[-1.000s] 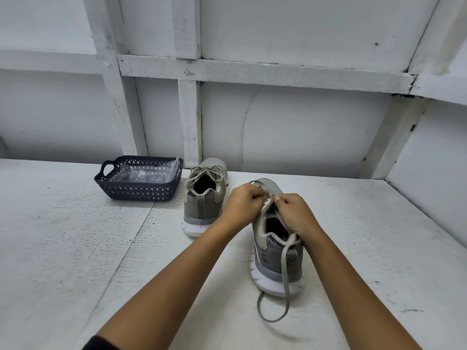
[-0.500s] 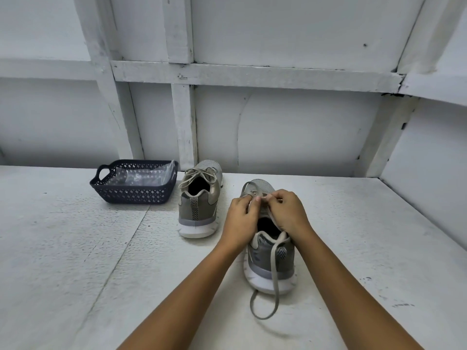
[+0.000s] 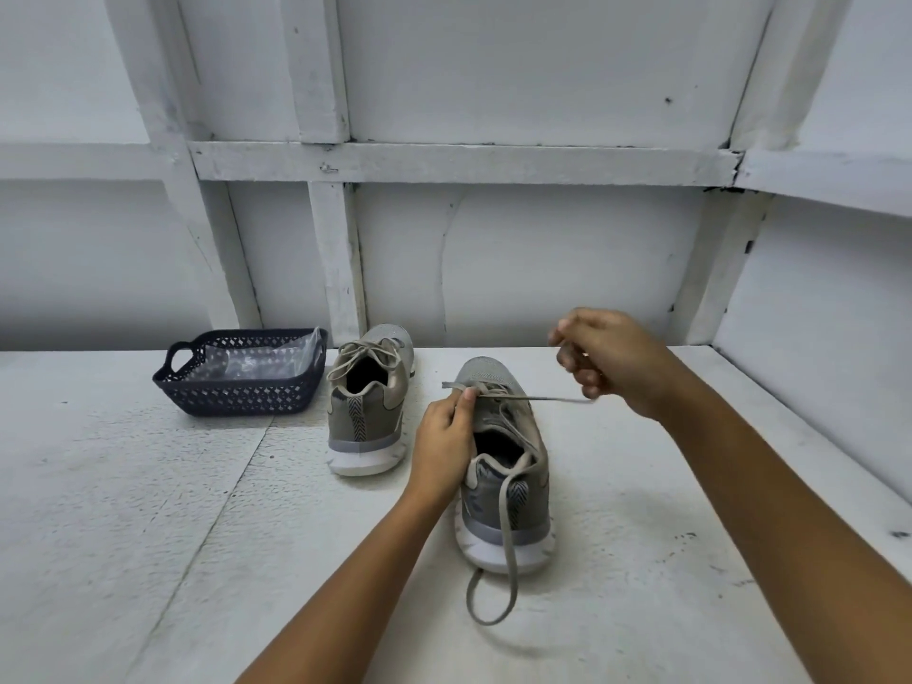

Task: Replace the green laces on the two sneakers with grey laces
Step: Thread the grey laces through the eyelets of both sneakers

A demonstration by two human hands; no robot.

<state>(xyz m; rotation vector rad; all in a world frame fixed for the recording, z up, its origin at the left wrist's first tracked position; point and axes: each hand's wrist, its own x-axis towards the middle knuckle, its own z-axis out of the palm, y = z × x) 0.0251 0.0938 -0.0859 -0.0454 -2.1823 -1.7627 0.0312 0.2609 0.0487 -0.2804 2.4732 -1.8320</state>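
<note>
Two grey-olive sneakers stand on the white table, heels toward me. The left sneaker [image 3: 367, 412] is laced and tied. The right sneaker [image 3: 508, 466] has a greyish lace [image 3: 538, 398] partly threaded; one end hangs over the heel and loops on the table [image 3: 493, 604]. My left hand [image 3: 444, 444] rests on the right sneaker's left side and pinches the lace near the upper eyelets. My right hand [image 3: 612, 360] is raised to the right of the shoe, fingers curled round the lace, which runs taut from the eyelets to it.
A dark blue perforated basket [image 3: 242, 394] with clear plastic inside stands at the back left, beside the left sneaker. White panelled walls close the back and the right side of the table [image 3: 148, 510].
My right hand has moved up and to the right, away from the tongue, drawing the lace out sideways. My left hand stays at the eyelets. The camera has tilted slightly upward.
</note>
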